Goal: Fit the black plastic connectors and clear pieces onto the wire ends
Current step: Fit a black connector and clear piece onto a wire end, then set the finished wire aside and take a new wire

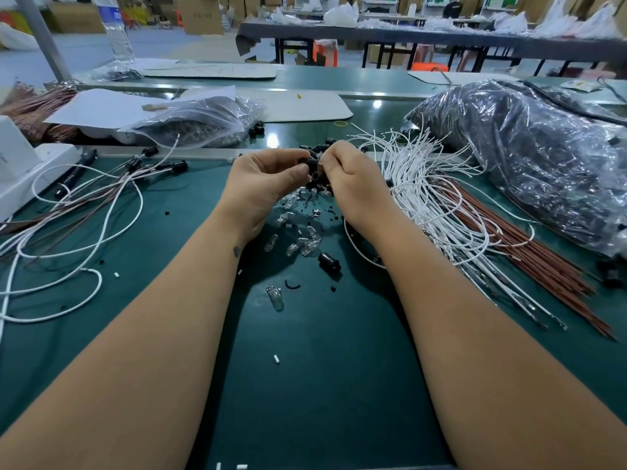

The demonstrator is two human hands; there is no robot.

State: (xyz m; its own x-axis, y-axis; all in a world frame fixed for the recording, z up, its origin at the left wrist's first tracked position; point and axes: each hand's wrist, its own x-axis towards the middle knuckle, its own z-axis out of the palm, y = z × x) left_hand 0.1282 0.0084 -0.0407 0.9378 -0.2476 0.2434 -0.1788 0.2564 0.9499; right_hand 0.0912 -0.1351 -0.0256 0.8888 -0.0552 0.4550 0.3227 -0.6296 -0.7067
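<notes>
Workplace: green work mat (322, 368) on a long bench, in a big hall with cardboard boxes and more tables behind
Left hand: left hand (261, 184) is raised over the mat, thumb and fingers curled and pinching a black connector (310, 163) at its left side
Right hand: right hand (353, 179) has its fingers bent closed on the same black connector from the right; whether a wire end is between the fingers I cannot tell, they hide it
Step in hand: I judge it is the joining of one connector, held in the air between both hands, above the pile of clear pieces (298, 239)
Next move: probably it needs a straight push of the parts until they seat, then a clear piece from the pile; the parts are small, so the aim must be careful
Loose parts: one more black connector (329, 261) lies on the mat near the right forearm, and one clear piece (275, 295) lies apart, closer to the person
Wires waiting: white wires (437, 198) and brown wires (529, 252) lie in a bundle at the right
Finished ones: wires with black ends (149, 164) lie at the left
Zip bag: clear zip bag (200, 122) behind the left hand holds small parts, too blurred to name
Big bag: large plastic bag (529, 157) at the right holds many dark parts
Bottle: water bottle (117, 32) stands at the far left
</notes>
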